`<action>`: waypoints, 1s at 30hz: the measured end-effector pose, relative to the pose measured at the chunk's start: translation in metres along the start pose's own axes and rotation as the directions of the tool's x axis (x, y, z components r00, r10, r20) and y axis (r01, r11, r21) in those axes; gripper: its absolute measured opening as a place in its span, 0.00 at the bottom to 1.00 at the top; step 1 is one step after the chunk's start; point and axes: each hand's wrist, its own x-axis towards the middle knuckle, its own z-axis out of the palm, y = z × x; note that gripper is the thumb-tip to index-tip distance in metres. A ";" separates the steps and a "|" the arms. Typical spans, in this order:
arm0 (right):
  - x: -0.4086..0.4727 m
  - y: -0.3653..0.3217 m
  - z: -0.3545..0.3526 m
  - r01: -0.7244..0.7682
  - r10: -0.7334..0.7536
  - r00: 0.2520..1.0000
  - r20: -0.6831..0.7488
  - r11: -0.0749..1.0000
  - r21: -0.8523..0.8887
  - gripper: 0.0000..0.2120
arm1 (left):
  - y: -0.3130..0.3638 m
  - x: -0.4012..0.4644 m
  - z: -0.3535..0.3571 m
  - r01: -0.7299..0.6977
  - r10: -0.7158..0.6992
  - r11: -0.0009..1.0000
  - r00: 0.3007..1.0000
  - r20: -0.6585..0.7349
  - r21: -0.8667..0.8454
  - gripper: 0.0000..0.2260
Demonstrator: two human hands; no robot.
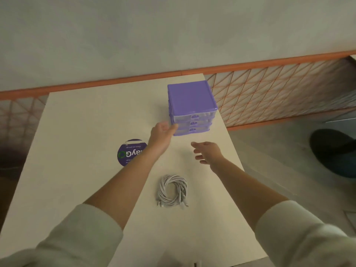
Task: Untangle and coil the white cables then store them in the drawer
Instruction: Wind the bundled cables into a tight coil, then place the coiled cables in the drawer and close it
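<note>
The white cables [172, 190] lie wound into one round coil on the cream table [81, 132], between my two forearms. A purple drawer unit [191, 99] with three clear-fronted drawers stands at the far right of the table; all three drawers look shut. My left hand [162, 134] reaches to the unit's lower left corner, its fingertips touching the side by the lower drawers. My right hand [207, 152] hovers a short way in front of the unit, fingers spread and holding nothing.
A round purple sticker [128, 153] lies on the table left of my left arm. An orange-framed mesh fence [279, 89] runs behind and to the right of the table. A dark object [333, 151] sits on the floor at the right.
</note>
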 end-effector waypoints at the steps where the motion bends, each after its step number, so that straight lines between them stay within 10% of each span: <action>1: 0.007 -0.004 -0.001 -0.012 0.012 1.000 0.014 1.000 -0.009 0.13 | 0.008 0.010 0.003 -0.013 0.013 1.000 1.000 -0.024 0.000 0.05; 7: 0.043 -0.017 -0.006 -0.094 0.096 0.993 0.074 0.995 -0.040 0.09 | 0.015 0.054 0.018 0.106 -0.106 0.994 0.994 -0.015 0.001 0.37; 16: 0.082 -0.025 0.002 -0.126 0.125 0.983 0.138 0.992 0.003 0.08 | 0.006 0.056 0.039 0.023 -0.033 0.982 0.998 -0.054 -0.189 0.07; 30: 0.096 -0.023 0.008 -0.292 0.266 0.956 0.126 0.908 0.299 0.05 | -0.001 0.060 0.041 0.090 -0.119 0.966 0.987 -0.108 -0.243 0.23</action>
